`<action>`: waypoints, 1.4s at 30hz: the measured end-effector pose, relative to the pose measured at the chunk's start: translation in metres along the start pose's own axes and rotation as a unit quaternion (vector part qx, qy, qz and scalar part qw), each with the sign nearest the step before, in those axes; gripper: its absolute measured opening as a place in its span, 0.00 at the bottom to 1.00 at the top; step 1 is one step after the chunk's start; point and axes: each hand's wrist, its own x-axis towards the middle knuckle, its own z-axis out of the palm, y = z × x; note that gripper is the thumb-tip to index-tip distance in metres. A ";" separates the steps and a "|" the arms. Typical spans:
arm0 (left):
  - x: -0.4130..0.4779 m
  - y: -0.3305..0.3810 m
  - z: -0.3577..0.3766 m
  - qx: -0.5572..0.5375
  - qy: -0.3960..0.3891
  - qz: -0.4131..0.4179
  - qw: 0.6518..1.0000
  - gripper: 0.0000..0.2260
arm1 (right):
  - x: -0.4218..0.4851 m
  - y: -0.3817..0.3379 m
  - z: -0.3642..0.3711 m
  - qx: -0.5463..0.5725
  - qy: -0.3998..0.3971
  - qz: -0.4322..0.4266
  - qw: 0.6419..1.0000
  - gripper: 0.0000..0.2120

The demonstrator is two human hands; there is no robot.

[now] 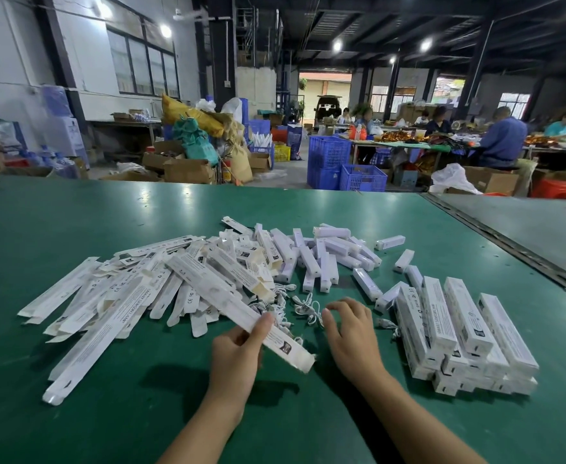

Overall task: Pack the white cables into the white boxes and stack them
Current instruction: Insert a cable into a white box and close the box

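My left hand (238, 349) grips a long white box (241, 306) near its lower end, holding it slanted above the green table (107, 413). To its right, my right hand (350, 333) hovers with fingers loosely curled over a small tangle of white cables (303, 304) and holds nothing. Several flat, unfolded white boxes (114, 296) lie in a heap on the left. Small white lamp bars (321, 259) are scattered behind the cables. A stack of packed white boxes (459, 329) stands on the right.
A seam and metal rail (509, 249) run along the table's right side, with a second table surface beyond. Blue crates (341, 162), cardboard cartons and seated workers fill the workshop behind the table's far edge.
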 end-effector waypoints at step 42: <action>0.011 -0.018 0.003 -0.082 0.048 -0.053 0.994 0.16 | -0.030 0.001 -0.024 0.237 -0.040 0.079 0.967 0.02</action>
